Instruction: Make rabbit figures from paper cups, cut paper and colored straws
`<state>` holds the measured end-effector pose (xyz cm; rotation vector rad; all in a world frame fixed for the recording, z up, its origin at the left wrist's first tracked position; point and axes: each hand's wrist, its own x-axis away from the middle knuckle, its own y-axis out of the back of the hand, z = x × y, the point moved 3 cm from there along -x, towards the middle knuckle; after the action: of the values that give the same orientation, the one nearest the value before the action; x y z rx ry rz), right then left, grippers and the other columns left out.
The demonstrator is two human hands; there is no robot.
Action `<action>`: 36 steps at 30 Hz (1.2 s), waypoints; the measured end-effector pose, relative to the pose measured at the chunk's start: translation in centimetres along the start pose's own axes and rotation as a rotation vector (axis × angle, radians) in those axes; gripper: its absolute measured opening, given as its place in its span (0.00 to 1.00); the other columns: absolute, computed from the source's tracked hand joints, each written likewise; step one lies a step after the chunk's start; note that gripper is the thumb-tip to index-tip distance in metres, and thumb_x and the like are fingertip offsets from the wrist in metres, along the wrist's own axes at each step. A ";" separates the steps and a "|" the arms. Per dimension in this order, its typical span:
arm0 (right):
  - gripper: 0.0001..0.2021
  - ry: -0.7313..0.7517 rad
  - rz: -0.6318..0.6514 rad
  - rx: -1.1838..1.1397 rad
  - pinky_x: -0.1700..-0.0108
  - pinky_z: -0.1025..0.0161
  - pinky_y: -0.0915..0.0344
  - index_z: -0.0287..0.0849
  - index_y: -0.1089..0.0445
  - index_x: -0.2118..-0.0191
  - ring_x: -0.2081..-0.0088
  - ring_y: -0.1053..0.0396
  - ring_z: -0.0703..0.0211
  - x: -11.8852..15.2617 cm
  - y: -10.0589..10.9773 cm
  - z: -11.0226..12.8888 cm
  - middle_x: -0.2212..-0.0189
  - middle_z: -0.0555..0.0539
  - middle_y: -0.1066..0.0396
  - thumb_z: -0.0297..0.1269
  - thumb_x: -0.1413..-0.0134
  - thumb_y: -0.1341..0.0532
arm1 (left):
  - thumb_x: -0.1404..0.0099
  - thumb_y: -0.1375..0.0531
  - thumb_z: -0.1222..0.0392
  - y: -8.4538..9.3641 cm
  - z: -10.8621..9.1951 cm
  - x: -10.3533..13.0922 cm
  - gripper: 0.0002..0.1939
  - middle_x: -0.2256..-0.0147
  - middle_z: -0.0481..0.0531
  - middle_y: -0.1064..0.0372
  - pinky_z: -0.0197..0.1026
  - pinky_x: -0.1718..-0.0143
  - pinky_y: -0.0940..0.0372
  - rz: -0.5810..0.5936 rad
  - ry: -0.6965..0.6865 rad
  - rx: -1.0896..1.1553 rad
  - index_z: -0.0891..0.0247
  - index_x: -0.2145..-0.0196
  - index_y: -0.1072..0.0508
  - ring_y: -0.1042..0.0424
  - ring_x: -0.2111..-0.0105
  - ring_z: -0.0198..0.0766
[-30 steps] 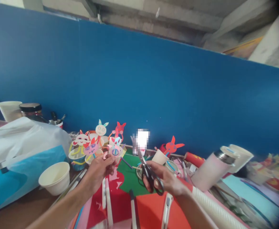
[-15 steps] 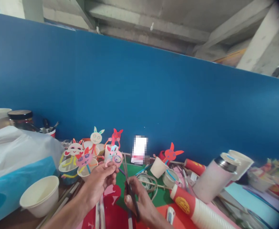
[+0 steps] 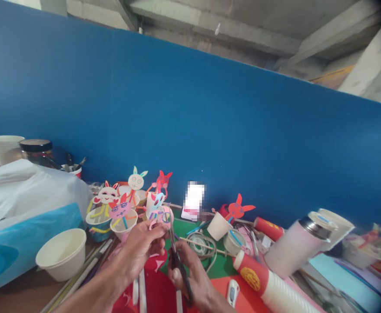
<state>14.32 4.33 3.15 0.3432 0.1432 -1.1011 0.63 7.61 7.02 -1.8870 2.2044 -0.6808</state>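
Note:
My left hand (image 3: 146, 243) pinches a small pink paper piece (image 3: 166, 217) with a drawn ring on it. My right hand (image 3: 188, 271) is closed round black-handled scissors (image 3: 179, 265), whose blades point up against the right edge of the pink piece. Behind my left hand stand paper cups with paper animal figures, among them a pink cat-like face (image 3: 120, 209) and a white face with green ears (image 3: 136, 181). Red paper (image 3: 156, 291) lies below the hands, on a green mat (image 3: 190, 227).
A bright phone (image 3: 193, 201) leans at the blue partition (image 3: 190, 113). On the right are a cup with a red figure (image 3: 219, 227), a stack of cups (image 3: 281, 291), a utility knife (image 3: 232, 292) and a pink-white bottle (image 3: 294, 248). A bowl (image 3: 61, 256) and plastic bag (image 3: 30, 191) lie left.
The view has shifted slightly. The scissor blades, apart before, now look closer together at the pink piece's edge. Both hands keep their hold.

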 end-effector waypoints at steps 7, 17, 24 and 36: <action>0.19 -0.029 -0.011 -0.058 0.73 0.67 0.46 0.42 0.43 0.61 0.75 0.48 0.65 0.0 -0.2 0.1 0.74 0.51 0.42 0.53 0.49 0.46 | 0.51 0.37 0.61 -0.4 0.0 0.3 0.07 0.80 0.46 0.34 0.31 0.83 0.39 0.007 0.014 0.003 0.67 0.75 0.31 0.38 0.84 0.27; 0.21 -0.056 -0.029 -0.107 0.75 0.67 0.47 0.41 0.43 0.60 0.76 0.47 0.65 0.4 -0.4 -1.0 0.76 0.52 0.43 0.54 0.50 0.46 | 0.51 0.38 0.63 -0.4 0.2 0.4 0.06 0.80 0.47 0.33 0.30 0.83 0.39 0.009 0.060 0.042 0.67 0.75 0.31 0.37 0.84 0.27; 0.22 -0.067 -0.032 -0.134 0.77 0.68 0.49 0.41 0.43 0.61 0.78 0.50 0.67 0.3 -0.5 -0.9 0.79 0.54 0.46 0.56 0.52 0.45 | 0.50 0.38 0.63 -0.2 0.3 0.3 0.06 0.80 0.46 0.34 0.30 0.83 0.38 0.017 0.053 0.042 0.67 0.74 0.32 0.38 0.84 0.26; 0.22 -0.072 -0.070 -0.162 0.76 0.68 0.48 0.41 0.42 0.61 0.78 0.46 0.66 0.3 -0.4 -1.1 0.78 0.53 0.42 0.54 0.54 0.42 | 0.53 0.36 0.64 -0.6 0.7 0.5 0.09 0.83 0.41 0.39 0.31 0.83 0.40 0.022 0.053 0.069 0.64 0.77 0.34 0.41 0.84 0.27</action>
<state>14.13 4.30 1.96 0.1544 0.1806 -1.1616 1.39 6.90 6.75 -1.8295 2.1997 -0.8010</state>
